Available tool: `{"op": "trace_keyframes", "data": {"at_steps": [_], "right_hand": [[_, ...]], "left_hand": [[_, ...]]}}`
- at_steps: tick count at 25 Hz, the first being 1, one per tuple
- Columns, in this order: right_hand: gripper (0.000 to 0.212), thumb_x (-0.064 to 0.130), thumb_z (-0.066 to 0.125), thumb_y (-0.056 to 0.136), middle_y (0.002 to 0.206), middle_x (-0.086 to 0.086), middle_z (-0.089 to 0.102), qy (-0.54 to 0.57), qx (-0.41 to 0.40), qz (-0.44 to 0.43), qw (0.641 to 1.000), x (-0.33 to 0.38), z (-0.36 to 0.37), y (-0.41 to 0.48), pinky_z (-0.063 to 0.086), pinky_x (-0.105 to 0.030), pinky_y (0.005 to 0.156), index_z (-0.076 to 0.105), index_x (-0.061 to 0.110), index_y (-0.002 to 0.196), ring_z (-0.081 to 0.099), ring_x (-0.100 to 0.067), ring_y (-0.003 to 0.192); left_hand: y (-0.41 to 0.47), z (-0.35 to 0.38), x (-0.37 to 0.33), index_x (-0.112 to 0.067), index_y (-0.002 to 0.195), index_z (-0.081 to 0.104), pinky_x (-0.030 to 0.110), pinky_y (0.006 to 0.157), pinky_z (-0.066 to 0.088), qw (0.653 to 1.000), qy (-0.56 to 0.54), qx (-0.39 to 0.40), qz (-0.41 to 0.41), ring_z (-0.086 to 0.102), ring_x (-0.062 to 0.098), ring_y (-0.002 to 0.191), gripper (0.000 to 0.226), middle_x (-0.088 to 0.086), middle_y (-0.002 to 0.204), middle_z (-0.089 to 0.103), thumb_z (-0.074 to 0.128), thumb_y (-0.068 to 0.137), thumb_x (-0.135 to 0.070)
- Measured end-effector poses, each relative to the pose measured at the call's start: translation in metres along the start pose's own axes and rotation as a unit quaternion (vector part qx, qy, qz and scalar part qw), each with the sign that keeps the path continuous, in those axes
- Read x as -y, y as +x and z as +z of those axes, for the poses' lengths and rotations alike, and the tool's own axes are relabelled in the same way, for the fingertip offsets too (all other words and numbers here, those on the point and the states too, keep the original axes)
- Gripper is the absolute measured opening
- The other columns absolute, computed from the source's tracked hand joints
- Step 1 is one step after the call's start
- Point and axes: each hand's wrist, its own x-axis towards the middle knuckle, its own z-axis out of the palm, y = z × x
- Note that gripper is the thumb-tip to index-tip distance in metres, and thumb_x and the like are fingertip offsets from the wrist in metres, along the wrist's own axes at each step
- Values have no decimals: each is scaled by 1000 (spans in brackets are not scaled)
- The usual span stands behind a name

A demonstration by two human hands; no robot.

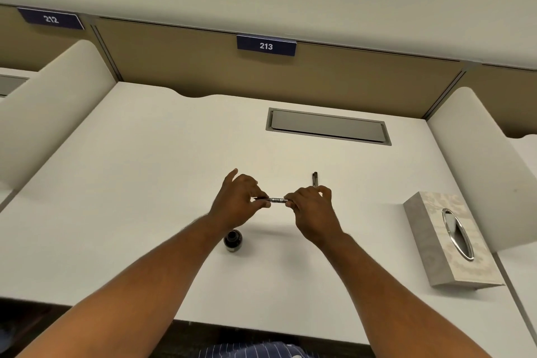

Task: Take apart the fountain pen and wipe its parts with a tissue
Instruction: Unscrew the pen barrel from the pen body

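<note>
Head view: pen (277,200) horizontal between both hands' fingers (263,203).

Head-worn view, angled down, desk (145,183) close

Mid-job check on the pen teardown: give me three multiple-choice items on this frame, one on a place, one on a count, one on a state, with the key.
1. Where does the tissue box stand on the desk?
A. At the person's right
B. At the person's left
C. Against the back panel, under sign 213

2. How many numbered signs show on the back panel?
A. One
B. Two
C. Three

3. How is the fountain pen held?
A. Lying loose on the desk
B. In the left hand only
C. Level, between both hands

Key: 1 A, the box sits near the right divider. 2 B, signs 212 and 213 are visible. 3 C, the left hand and right hand each pinch one end above the desk, near the ink bottle.
</note>
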Motion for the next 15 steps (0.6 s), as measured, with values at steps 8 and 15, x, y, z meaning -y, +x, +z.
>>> {"op": "trace_keyframes", "data": {"at_steps": [8, 15], "right_hand": [[18, 11, 83, 78, 83, 9, 70, 44, -29, 13, 999, 5, -3, 1, 27, -37, 96, 75, 21, 90, 66, -20, 85], [35, 33, 71, 90, 113, 7, 72, 45, -1, 3, 999, 5, -11, -1, 23, -39, 112, 68, 20, 123, 66, -15, 107]], "left_hand": [[-6, 1, 1, -34, 92, 82, 26, 121, -5, 1000, 16, 1, 7, 55, 1, 121, 11, -13, 101, 75, 73, 88, -40], [-3, 1, -1, -33, 89, 82, 32, 123, 0, 1000, 14, -13, 7, 56, 0, 120, 11, -16, 97, 75, 77, 85, -42]]}}
